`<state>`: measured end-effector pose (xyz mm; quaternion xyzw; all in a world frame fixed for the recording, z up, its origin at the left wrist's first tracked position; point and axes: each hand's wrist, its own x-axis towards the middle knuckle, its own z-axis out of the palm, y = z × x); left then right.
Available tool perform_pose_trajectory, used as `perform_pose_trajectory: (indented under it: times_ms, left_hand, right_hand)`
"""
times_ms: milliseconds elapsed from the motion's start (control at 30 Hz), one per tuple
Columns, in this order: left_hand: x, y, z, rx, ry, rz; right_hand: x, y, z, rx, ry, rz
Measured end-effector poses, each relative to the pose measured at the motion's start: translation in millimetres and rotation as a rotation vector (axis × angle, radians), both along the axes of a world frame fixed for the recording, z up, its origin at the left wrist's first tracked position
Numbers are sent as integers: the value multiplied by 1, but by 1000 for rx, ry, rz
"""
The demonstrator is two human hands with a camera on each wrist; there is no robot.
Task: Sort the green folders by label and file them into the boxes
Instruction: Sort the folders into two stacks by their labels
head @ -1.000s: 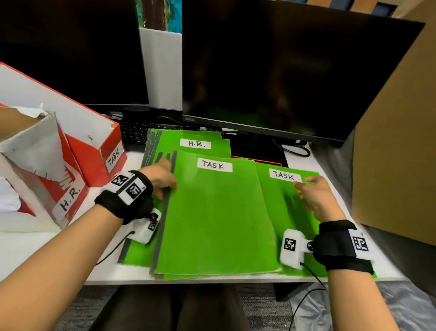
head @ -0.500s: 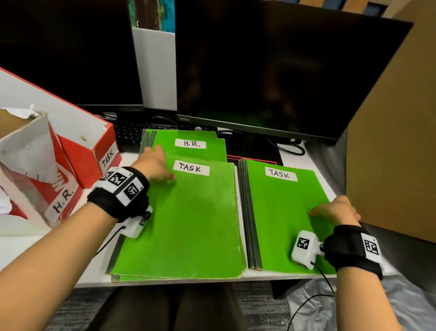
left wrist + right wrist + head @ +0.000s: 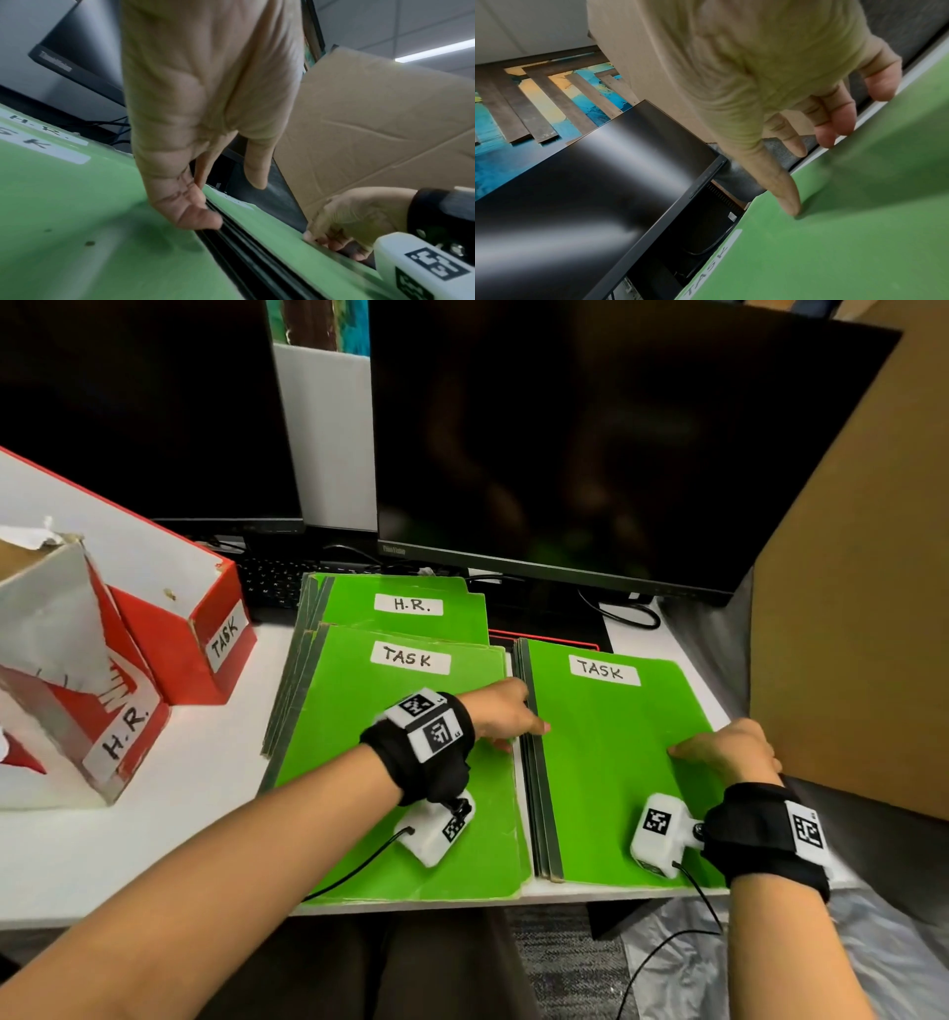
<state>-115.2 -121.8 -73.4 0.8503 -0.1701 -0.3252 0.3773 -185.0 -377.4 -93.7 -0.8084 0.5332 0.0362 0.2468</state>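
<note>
Three lots of green folders lie on the desk. An H.R. folder stack (image 3: 411, 608) is at the back. A TASK stack (image 3: 390, 788) lies front left and a second TASK stack (image 3: 616, 762) front right. My left hand (image 3: 506, 716) reaches across the left stack. Its straight fingers (image 3: 195, 215) touch the dark spines of the right stack. My right hand (image 3: 719, 749) is at that stack's right edge, with the thumb (image 3: 790, 203) pressing on the cover and the fingertips (image 3: 834, 132) against the edge. Neither hand holds a folder.
A red box labelled TASK (image 3: 205, 649) and a red-and-white box labelled H.R. (image 3: 102, 726) stand at the left. Two dark monitors (image 3: 590, 454) rise behind the folders, over a keyboard (image 3: 272, 582). A cardboard sheet (image 3: 847, 608) stands close on the right. The folders reach the desk's front edge (image 3: 154, 916).
My left hand moved from the left stack's upper left corner to the spine of the right TASK stack. The right stack, earlier slid clear of the left stack, now lies still under my right hand.
</note>
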Motion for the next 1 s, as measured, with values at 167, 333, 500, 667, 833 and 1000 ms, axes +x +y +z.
perform_pose_trajectory:
  times_ms: [167,333,500,667,833,1000]
  left_hand:
    - [0,-2,2,-57,11,59]
    - [-8,-7,5,-115,-116,111]
    - [-13,-8,12,-286,-84,213]
    - [2,24,28,-316,-26,225]
    - [34,67,39,-300,-204,440]
    - [63,124,24,171,-309,390]
  right_hand:
    - [0,1,-1,11,-36,-14]
    - [-2,7,3,73,-90,-28]
    - [1,-14,-10,198,-329,-28]
    - [-2,7,25,458,-676,85]
    - [10,47,31,660,-646,324]
    - [18,48,18,353,-465,314]
